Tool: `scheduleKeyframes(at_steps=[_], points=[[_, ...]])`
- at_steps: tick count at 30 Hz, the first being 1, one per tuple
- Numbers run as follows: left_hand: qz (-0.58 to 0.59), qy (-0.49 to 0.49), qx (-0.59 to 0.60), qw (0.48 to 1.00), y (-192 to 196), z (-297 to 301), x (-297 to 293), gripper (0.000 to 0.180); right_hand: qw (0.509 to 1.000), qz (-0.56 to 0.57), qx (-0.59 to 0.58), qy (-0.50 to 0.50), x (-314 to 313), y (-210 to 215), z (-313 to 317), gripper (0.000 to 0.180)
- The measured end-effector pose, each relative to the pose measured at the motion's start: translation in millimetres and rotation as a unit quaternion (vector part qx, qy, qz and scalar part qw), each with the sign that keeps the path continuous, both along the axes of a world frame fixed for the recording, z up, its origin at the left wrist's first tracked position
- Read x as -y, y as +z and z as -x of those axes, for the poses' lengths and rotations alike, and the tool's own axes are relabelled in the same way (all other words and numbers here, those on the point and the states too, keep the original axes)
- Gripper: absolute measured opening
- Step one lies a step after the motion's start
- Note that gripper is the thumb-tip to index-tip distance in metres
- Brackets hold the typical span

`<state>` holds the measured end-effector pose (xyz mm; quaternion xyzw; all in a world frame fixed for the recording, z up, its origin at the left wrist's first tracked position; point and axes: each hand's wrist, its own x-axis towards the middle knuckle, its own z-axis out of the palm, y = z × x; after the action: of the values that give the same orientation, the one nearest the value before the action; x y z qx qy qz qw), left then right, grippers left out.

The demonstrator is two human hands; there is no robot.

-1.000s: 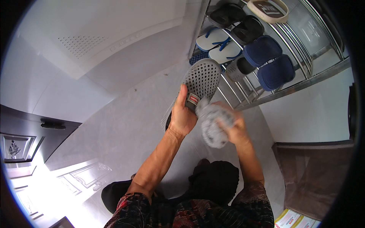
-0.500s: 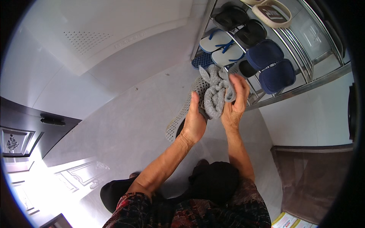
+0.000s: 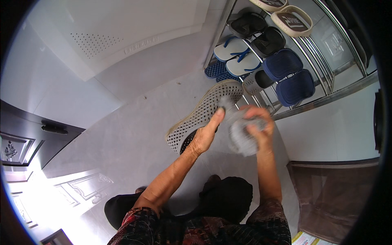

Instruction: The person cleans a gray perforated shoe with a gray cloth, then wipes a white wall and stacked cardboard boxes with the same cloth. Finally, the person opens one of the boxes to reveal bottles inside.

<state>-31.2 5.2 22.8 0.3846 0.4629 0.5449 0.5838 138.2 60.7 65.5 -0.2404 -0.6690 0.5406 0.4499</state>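
My left hand point(image 3: 207, 134) grips a grey perforated clog point(image 3: 204, 109) by its opening, thumb on the outside and the fingers hidden within or behind it. The clog is held tilted above the floor, its toe toward the shoe rack. Just right of it, my right hand point(image 3: 260, 124) is closed round a bunched grey cloth point(image 3: 241, 136). Motion blurs both the cloth and the fingers. One end of the cloth reaches the clog's side; whether it touches cannot be made out.
A metal shoe rack point(image 3: 314, 100) stands at the upper right. It bears navy slippers point(image 3: 295, 87), black slippers point(image 3: 267, 42), white flip-flops with blue straps point(image 3: 243, 64), beige slippers point(image 3: 292, 21) and another grey clog point(image 3: 254, 83). A brown cover point(image 3: 337, 196) hangs at the lower right.
My right hand has pulled the cloth rightward and nearer to me, uncovering the clog's toe. My left hand and the clog have shifted slightly left.
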Motion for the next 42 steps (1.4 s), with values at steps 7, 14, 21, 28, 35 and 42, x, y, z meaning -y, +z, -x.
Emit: scheduleKeyframes(at_steps=[7,14,21,28,35,42], points=[[-0.023,-0.013,-0.125,0.992,-1,-20,10,0.049,0.996,0.026,-0.015,-0.082,-11,14,20,0.035],[-0.214,0.004,-0.524,0.825,-52,-27,15,0.026,0.888,-0.311,0.289,-0.179,5,12,51,0.046],[-0.187,-0.039,-0.463,0.865,-48,-20,16,0.027,0.907,-0.300,0.289,-0.067,14,21,53,0.041],[-0.180,-0.054,-0.429,0.883,-42,-17,13,0.030,0.864,-0.371,0.332,0.081,55,25,61,0.036],[-0.173,-0.038,-0.433,0.884,-34,-11,9,0.034,0.868,-0.363,0.296,-0.162,4,25,42,0.039],[-0.077,-0.039,-0.313,0.946,-9,-9,6,0.038,0.897,-0.241,0.229,-0.290,-28,10,28,0.041]])
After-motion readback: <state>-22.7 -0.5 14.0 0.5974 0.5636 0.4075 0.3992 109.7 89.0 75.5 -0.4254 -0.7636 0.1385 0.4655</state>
